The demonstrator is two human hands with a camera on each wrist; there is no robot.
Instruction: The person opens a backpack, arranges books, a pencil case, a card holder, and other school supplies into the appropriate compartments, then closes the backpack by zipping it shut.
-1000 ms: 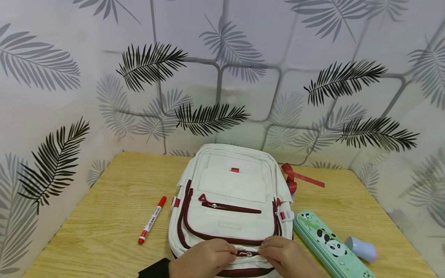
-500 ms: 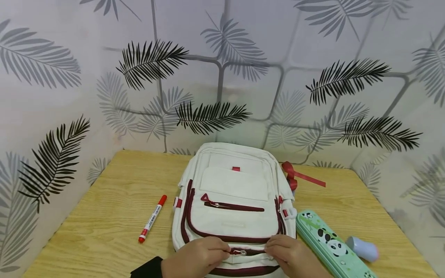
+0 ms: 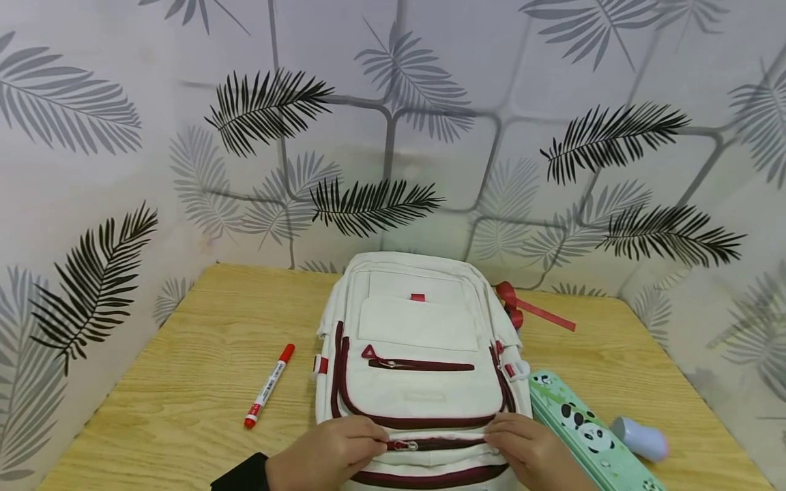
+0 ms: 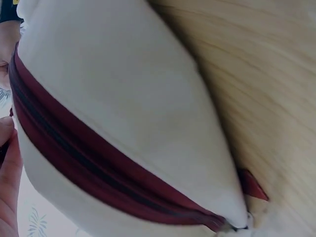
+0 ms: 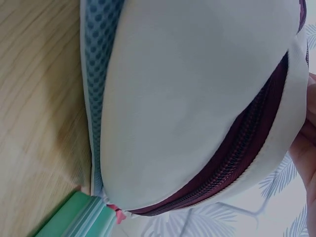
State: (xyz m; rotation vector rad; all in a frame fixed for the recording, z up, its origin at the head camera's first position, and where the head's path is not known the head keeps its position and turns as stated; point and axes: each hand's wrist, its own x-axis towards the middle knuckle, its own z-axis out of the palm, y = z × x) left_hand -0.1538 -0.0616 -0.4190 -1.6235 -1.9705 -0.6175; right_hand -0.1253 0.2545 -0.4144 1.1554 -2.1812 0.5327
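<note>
A white backpack (image 3: 417, 324) with dark red zips lies on its back on the table. My left hand (image 3: 328, 450) pinches the red zipper pull (image 3: 399, 445) of the lower front pocket, near the zip's left end. At the other end of that zip, my right hand (image 3: 531, 450) pinches the white fabric between thumb and fingers. In the left wrist view, the bag's curved side with a dark red zip (image 4: 98, 163) fills the picture, with part of a thumb (image 4: 6, 129) at the left edge. The right wrist view shows the blue mesh back edge (image 5: 101, 59).
A red-and-white marker (image 3: 269, 387) lies left of the bag on the wooden table (image 3: 184, 354). On the right are a green panda pencil case (image 3: 580, 426) against the bag, a pale lilac cylinder (image 3: 640, 440), and a red ribbon (image 3: 543, 314). A leaf-patterned wall covering (image 3: 442, 164) stands behind.
My left hand has moved left along the lower zip, and the metal slider has gone left with it. The backpack and my right hand have shifted slightly right.
</note>
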